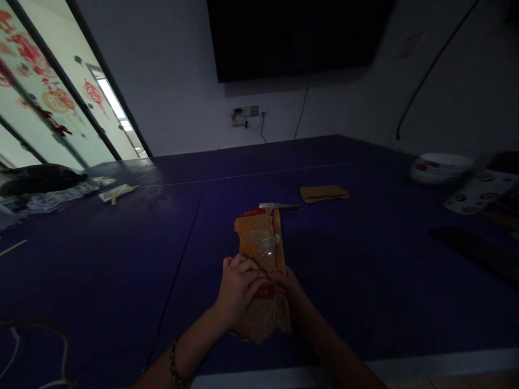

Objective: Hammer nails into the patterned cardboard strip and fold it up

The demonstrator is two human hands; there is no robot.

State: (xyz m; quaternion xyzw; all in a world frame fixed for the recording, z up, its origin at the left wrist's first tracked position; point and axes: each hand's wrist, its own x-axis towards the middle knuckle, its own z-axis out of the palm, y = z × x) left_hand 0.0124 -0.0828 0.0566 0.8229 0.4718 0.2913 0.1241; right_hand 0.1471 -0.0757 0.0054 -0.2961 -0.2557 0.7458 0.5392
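Note:
A torn piece of brown printed cardboard packaging (pixel 259 319), with dark dots, an orange patch, red bands and a shiny clear strip, lies in front of me on a dark blue table (pixel 344 302). My left hand (pixel 239 286) presses on its middle, fingers bent together and thumb pointing right. At the right edge, my right hand (pixel 290 286) pinches the cardboard close to my left fingertips; its other fingers are partly hidden. Just beyond the packaging's far end lies a thin metal blade (pixel 278 205), partly covered. Farther right rests a flat torn cardboard piece (pixel 324 193).
To the right stand a white tub (pixel 440 167), a patterned white item (pixel 480 192) and a long dark object (pixel 474 248). A black bag (pixel 44 178) and a small white packet (pixel 117 193) lie left. Cables (pixel 62 346) occupy the near left corner.

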